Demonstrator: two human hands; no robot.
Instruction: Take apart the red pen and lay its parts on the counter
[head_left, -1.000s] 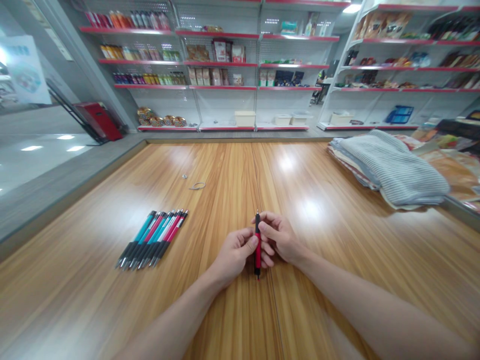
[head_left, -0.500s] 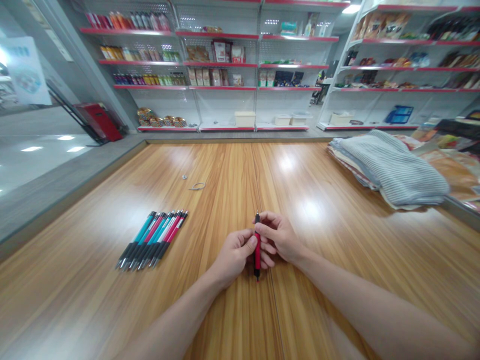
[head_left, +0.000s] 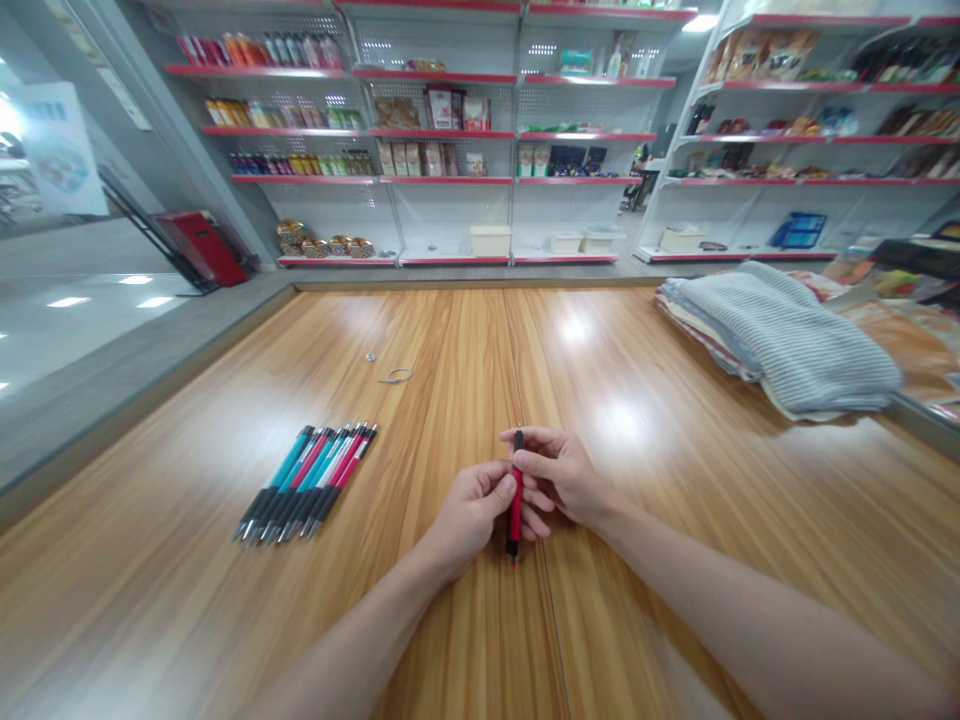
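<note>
Between both hands is a red pen (head_left: 515,510) with black ends, held nearly upright in the view over the wooden table. My left hand (head_left: 474,508) pinches its middle from the left, thumb on top. On the other side, my right hand (head_left: 564,474) grips the upper black part between thumb and forefinger, its lower fingers curled behind the barrel. To the left lies a row of several pens (head_left: 306,485), teal, red and white with black grips, side by side and slanted.
Farther back on the table (head_left: 450,340) lie a thin looped cord (head_left: 396,376) and a small metallic bit (head_left: 370,357). Folded striped cloths (head_left: 787,335) are stacked at the right edge. Stocked shelves (head_left: 442,130) stand beyond the table.
The red pen tilts slightly, its top shifting a little right and its lower end a little left. Both hands keep their grip, and the view has shifted very slightly.
</note>
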